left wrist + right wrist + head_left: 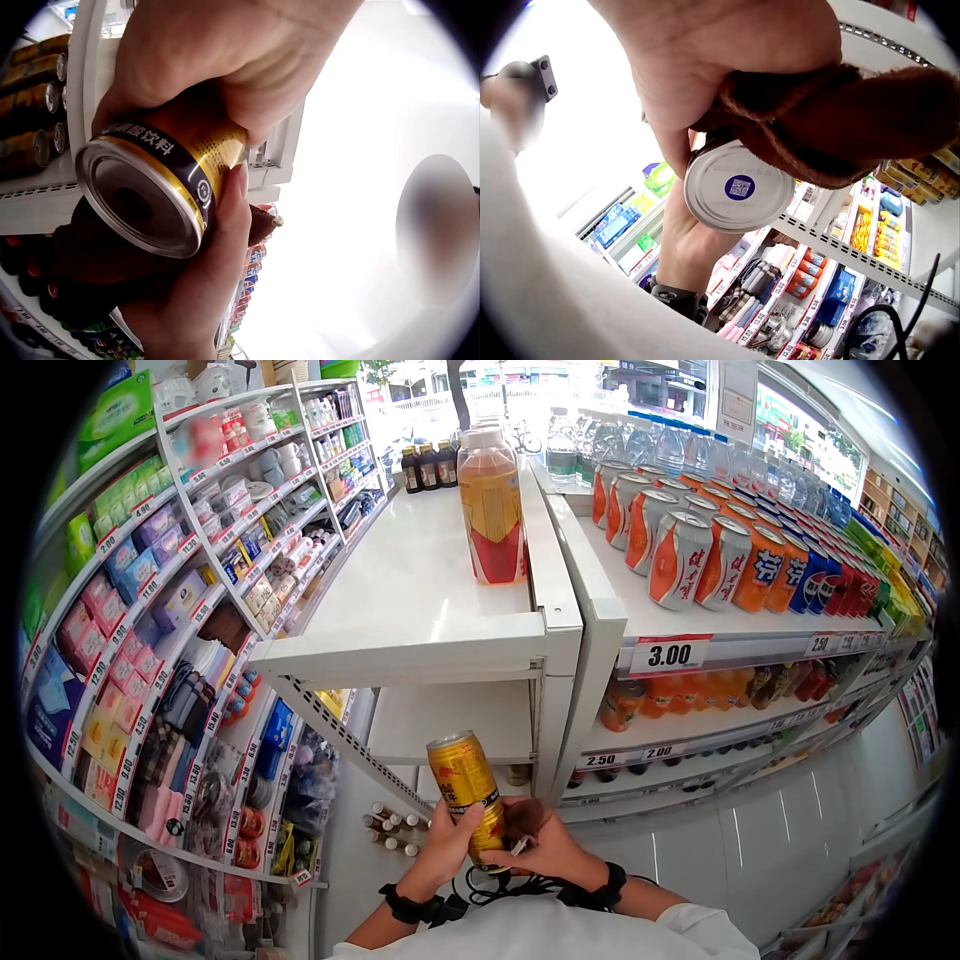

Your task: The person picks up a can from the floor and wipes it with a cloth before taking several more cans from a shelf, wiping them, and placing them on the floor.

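Note:
My left hand [445, 848] grips a gold drink can [466, 785], which tilts in front of my body with its top away from me. In the left wrist view the can's black band [154, 142] and round metal end show beneath the fingers. A brown cloth [840, 124] is bunched in my right hand [550, 850] and lies against the can's side. The right thumb is on the can near its lower end. A QR code [739, 187] marks the metal end in the right wrist view. Some right fingers are hidden behind the cloth.
Just ahead stands a white shelf unit [400, 640] bearing a large bottle [492, 510] and several small dark bottles [430, 465]. Rows of cans [690, 555] fill the shelf at right. Packaged goods [130, 650] line the left shelves. Several bottles [395, 828] stand low by the unit.

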Action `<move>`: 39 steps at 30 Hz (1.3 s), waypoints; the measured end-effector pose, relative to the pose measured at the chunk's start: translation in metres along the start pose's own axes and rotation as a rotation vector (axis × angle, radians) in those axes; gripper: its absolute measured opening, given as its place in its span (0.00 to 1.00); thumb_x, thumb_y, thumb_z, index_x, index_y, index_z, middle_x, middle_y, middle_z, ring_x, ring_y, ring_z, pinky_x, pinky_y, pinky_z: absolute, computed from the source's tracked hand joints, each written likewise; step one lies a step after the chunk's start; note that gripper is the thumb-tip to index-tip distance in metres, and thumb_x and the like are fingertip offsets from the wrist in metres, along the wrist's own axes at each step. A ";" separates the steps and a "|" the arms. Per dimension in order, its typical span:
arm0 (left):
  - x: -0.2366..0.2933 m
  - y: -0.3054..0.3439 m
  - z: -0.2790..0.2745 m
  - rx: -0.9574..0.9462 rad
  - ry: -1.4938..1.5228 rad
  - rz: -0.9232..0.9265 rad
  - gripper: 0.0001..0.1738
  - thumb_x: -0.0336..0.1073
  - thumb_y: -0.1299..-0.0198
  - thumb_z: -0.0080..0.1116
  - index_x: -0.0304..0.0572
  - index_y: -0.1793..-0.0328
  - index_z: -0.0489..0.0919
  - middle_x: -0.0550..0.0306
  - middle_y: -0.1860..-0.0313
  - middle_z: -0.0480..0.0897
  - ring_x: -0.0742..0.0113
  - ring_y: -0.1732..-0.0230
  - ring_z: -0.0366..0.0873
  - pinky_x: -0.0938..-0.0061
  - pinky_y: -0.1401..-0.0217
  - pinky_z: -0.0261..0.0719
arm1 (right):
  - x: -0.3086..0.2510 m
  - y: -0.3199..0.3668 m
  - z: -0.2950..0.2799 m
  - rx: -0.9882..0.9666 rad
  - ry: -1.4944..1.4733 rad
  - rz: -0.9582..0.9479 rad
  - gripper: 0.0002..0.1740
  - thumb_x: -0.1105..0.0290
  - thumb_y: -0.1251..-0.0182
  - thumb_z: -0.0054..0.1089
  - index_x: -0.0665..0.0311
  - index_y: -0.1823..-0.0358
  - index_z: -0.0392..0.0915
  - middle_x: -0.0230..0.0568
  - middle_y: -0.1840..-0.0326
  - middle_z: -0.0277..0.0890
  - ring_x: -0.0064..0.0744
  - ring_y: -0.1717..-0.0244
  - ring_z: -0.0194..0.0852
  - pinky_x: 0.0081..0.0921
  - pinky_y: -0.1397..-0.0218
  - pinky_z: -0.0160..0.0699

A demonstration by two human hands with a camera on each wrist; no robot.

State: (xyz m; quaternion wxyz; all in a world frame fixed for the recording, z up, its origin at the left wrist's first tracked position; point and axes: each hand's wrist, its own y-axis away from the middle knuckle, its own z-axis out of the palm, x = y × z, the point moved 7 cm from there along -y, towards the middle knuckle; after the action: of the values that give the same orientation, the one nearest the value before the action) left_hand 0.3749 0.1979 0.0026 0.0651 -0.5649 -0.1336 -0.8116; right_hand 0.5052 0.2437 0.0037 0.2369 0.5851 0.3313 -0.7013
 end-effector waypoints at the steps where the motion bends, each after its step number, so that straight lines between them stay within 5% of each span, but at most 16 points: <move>1: 0.006 0.002 0.003 0.011 0.102 0.004 0.28 0.44 0.31 0.60 0.35 0.34 0.66 0.53 0.43 0.77 0.66 0.44 0.77 0.69 0.38 0.75 | -0.009 -0.002 0.001 -0.002 0.012 -0.028 0.43 0.74 0.51 0.82 0.66 0.37 0.61 0.45 0.46 0.71 0.29 0.51 0.79 0.25 0.54 0.82; 5: 0.009 0.002 0.001 0.039 0.201 0.078 0.26 0.38 0.32 0.60 0.37 0.33 0.64 0.54 0.43 0.77 0.65 0.43 0.77 0.68 0.38 0.75 | -0.019 -0.009 0.009 0.008 -0.052 -0.035 0.44 0.75 0.52 0.82 0.66 0.36 0.61 0.44 0.49 0.73 0.29 0.53 0.80 0.25 0.54 0.83; 10: 0.020 0.003 0.005 0.049 0.114 0.210 0.26 0.36 0.32 0.59 0.36 0.33 0.64 0.53 0.43 0.77 0.66 0.44 0.77 0.69 0.39 0.75 | -0.026 -0.012 0.011 0.009 -0.171 -0.163 0.44 0.80 0.53 0.81 0.59 0.36 0.62 0.42 0.52 0.75 0.18 0.65 0.73 0.17 0.67 0.73; 13: 0.023 0.003 0.004 0.076 0.058 0.288 0.26 0.35 0.33 0.60 0.36 0.33 0.64 0.53 0.43 0.77 0.67 0.44 0.76 0.70 0.39 0.74 | -0.039 -0.012 0.012 0.002 -0.111 -0.149 0.41 0.81 0.50 0.77 0.61 0.36 0.63 0.44 0.52 0.77 0.28 0.50 0.80 0.23 0.54 0.83; 20: 0.028 0.008 -0.001 0.164 0.048 0.384 0.27 0.34 0.34 0.61 0.36 0.34 0.64 0.54 0.44 0.77 0.68 0.45 0.76 0.70 0.39 0.73 | -0.031 -0.015 0.012 -0.003 0.062 -0.041 0.41 0.78 0.54 0.79 0.62 0.38 0.66 0.41 0.51 0.79 0.22 0.53 0.80 0.23 0.54 0.81; 22: 0.028 0.009 -0.003 0.181 0.043 0.400 0.26 0.33 0.35 0.62 0.36 0.34 0.65 0.54 0.45 0.77 0.68 0.46 0.76 0.71 0.40 0.74 | -0.043 -0.015 0.013 0.036 0.227 -0.212 0.41 0.78 0.56 0.80 0.63 0.38 0.67 0.40 0.49 0.79 0.21 0.56 0.79 0.21 0.56 0.80; 25: 0.029 0.004 -0.004 0.221 0.051 0.345 0.26 0.33 0.38 0.65 0.35 0.37 0.67 0.54 0.48 0.79 0.68 0.49 0.78 0.72 0.44 0.77 | -0.038 -0.015 0.012 0.017 0.224 -0.205 0.42 0.81 0.55 0.78 0.62 0.36 0.65 0.43 0.47 0.77 0.23 0.59 0.79 0.21 0.59 0.78; 30: 0.052 0.000 0.000 0.099 -0.126 0.376 0.27 0.33 0.42 0.69 0.33 0.40 0.70 0.54 0.50 0.81 0.67 0.51 0.81 0.72 0.47 0.79 | -0.045 -0.009 -0.006 -0.145 -0.105 0.040 0.42 0.90 0.48 0.66 0.61 0.32 0.59 0.45 0.45 0.75 0.24 0.62 0.76 0.22 0.60 0.76; 33: 0.064 0.005 -0.003 0.057 -0.337 0.474 0.33 0.34 0.50 0.75 0.33 0.40 0.71 0.51 0.50 0.82 0.64 0.51 0.82 0.72 0.46 0.79 | -0.064 -0.005 -0.034 -0.034 -0.014 -0.074 0.36 0.90 0.42 0.62 0.63 0.33 0.61 0.45 0.47 0.76 0.23 0.61 0.75 0.20 0.59 0.76; 35: 0.074 0.008 0.004 -0.019 -0.603 0.624 0.39 0.37 0.57 0.80 0.33 0.39 0.72 0.47 0.52 0.83 0.60 0.52 0.84 0.71 0.47 0.80 | -0.100 0.002 -0.054 0.245 0.108 -0.283 0.28 0.88 0.38 0.58 0.65 0.37 0.63 0.44 0.51 0.78 0.24 0.62 0.77 0.19 0.59 0.76; 39: 0.080 0.015 0.031 -0.110 -0.798 0.759 0.39 0.42 0.60 0.82 0.35 0.43 0.75 0.47 0.58 0.85 0.56 0.59 0.86 0.69 0.55 0.84 | -0.155 0.011 -0.052 0.468 0.372 -0.403 0.22 0.86 0.41 0.62 0.65 0.46 0.69 0.43 0.56 0.81 0.27 0.64 0.80 0.23 0.60 0.77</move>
State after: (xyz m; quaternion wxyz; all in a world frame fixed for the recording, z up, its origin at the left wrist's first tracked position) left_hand 0.3778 0.1964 0.0897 0.2677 -0.8397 0.1077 -0.4600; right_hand 0.5793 0.2663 0.1483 -0.1111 0.6640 0.3079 -0.6723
